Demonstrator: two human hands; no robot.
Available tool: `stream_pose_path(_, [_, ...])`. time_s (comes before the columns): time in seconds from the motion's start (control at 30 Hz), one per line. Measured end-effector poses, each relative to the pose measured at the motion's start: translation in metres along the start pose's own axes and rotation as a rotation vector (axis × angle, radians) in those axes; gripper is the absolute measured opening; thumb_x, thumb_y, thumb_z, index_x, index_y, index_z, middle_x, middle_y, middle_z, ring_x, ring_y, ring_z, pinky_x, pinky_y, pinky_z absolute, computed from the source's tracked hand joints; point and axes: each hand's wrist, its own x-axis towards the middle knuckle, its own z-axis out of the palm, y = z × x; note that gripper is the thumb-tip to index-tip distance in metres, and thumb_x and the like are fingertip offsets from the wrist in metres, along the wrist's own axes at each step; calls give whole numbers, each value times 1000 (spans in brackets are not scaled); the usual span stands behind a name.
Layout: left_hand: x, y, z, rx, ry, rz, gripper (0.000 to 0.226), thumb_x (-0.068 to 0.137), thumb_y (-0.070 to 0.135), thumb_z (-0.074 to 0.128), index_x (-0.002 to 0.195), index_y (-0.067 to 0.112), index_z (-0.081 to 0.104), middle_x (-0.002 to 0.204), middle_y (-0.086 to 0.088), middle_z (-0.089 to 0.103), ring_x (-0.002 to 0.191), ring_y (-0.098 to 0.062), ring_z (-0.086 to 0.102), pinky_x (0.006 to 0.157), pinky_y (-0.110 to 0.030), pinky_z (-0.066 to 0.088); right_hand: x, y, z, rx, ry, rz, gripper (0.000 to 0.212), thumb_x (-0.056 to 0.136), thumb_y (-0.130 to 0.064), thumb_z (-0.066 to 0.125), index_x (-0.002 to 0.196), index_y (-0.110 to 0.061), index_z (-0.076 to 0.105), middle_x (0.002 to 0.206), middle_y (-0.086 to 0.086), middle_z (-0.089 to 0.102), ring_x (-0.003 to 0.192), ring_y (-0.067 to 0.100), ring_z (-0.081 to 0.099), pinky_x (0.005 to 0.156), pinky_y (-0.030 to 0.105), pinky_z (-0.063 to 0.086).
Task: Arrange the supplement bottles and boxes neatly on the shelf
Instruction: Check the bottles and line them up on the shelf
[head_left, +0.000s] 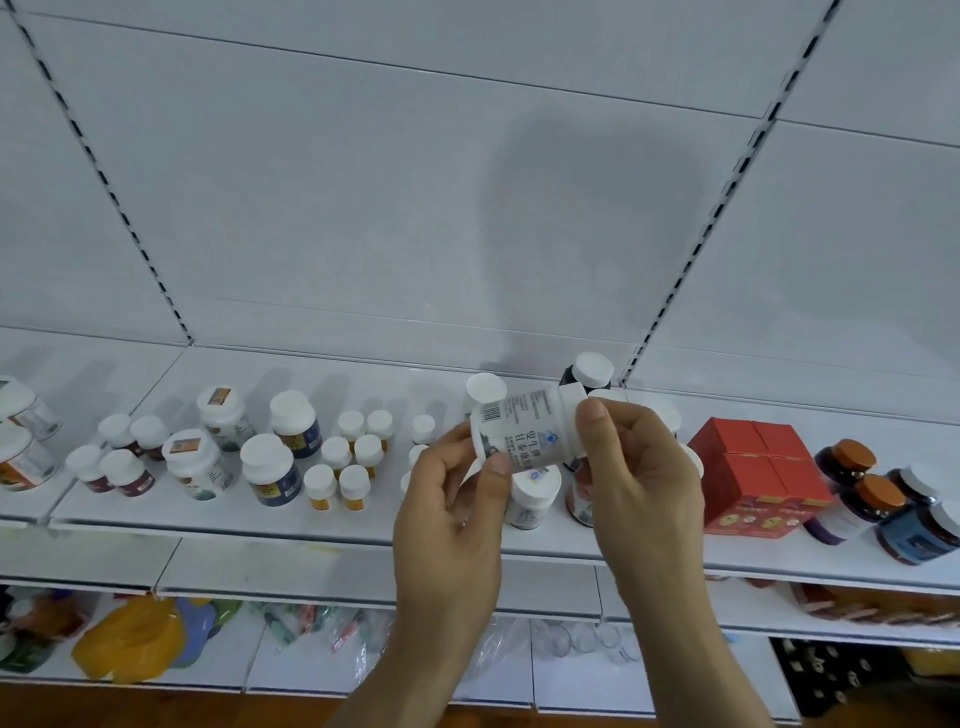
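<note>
A white supplement bottle with dark print lies sideways in the air above the white shelf, its cap pointing right. My left hand grips its base end, thumb on the label. My right hand holds the cap end, thumb on the cap. Beneath it stand a similar white bottle and a dark bottle with a white cap. Left of my hands stand several white-capped bottles, among them blue-labelled ones and small yellow-labelled ones.
Red boxes sit on the shelf right of my hands. Beyond them are dark jars with orange lids and a blue jar. The lower shelf holds plastic bags with a yellow item. A white slotted back panel rises behind.
</note>
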Motion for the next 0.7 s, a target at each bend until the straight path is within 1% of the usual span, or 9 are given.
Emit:
stream_pose_path(0.1, [-3, 3, 3, -25, 19, 7, 15, 94, 12, 62, 108, 16, 64, 107, 18, 73, 102, 5, 66, 78, -7, 49, -8, 3, 0, 58, -46, 17, 13, 99, -31, 59, 103, -30, 71, 93, -11, 76, 90, 8, 71, 76, 24, 55])
stream_pose_path(0.2, [-4, 6, 4, -32, 24, 10, 9, 94, 14, 62, 102, 19, 64, 100, 20, 74, 97, 5, 68, 75, -6, 49, -18, 5, 5, 155, -44, -7, 21, 102, -19, 55, 117, -23, 69, 109, -6, 74, 104, 15, 69, 88, 32, 56])
stream_pose_path(0.27, [-6, 7, 4, -33, 50, 12, 8, 94, 16, 60, 101, 18, 63, 98, 21, 74, 95, 7, 67, 73, -5, 49, -23, 8, 11, 214, -12, -12, 21, 98, -23, 57, 116, -19, 67, 108, -1, 74, 101, 16, 71, 83, 28, 57])
stream_pose_path(0.37, [-4, 9, 4, -43, 86, 52, 9, 95, 17, 56, 103, 14, 60, 108, 5, 73, 102, 3, 67, 76, -7, 50, -27, 12, 18, 235, 51, -25, 25, 88, -37, 61, 108, -22, 65, 100, 0, 75, 91, 13, 71, 76, 22, 55])
stream_pose_path(0.43, [-1, 12, 4, -39, 99, 79, 12, 92, 19, 56, 101, 12, 59, 115, -1, 70, 104, 1, 66, 77, -8, 50, -27, 14, 20, 215, 42, -56, 23, 96, -44, 60, 109, -25, 63, 104, 1, 73, 94, 12, 70, 75, 22, 54])
stream_pose_path(0.5, [3, 14, 4, -14, 118, 84, 14, 90, 25, 57, 97, 14, 59, 106, 3, 73, 98, 3, 67, 75, -7, 49, -29, 17, 22, 191, -1, -111, 24, 100, -43, 53, 117, -28, 61, 124, 2, 67, 113, 11, 64, 85, 22, 54])
stream_pose_path(0.57, [4, 13, 4, 12, 132, 76, 18, 89, 34, 57, 94, 17, 60, 95, 11, 75, 92, 4, 68, 73, -7, 49, -30, 17, 24, 207, -12, -182, 25, 101, -28, 48, 123, -30, 59, 133, -1, 62, 126, 14, 58, 95, 22, 50])
stream_pose_path(0.63, [4, 12, 4, 12, 112, 63, 22, 90, 36, 56, 96, 16, 60, 94, 17, 74, 93, 2, 69, 74, -10, 50, -31, 17, 25, 240, 9, -223, 30, 99, -17, 48, 123, -32, 59, 129, 3, 65, 119, 14, 62, 92, 18, 50])
stream_pose_path(0.7, [2, 10, 5, -47, 78, 64, 21, 91, 30, 55, 103, 13, 59, 103, 11, 74, 100, -2, 69, 79, -12, 51, -30, 17, 25, 256, 42, -205, 24, 97, -20, 54, 118, -28, 61, 121, 6, 68, 108, 13, 66, 83, 16, 51])
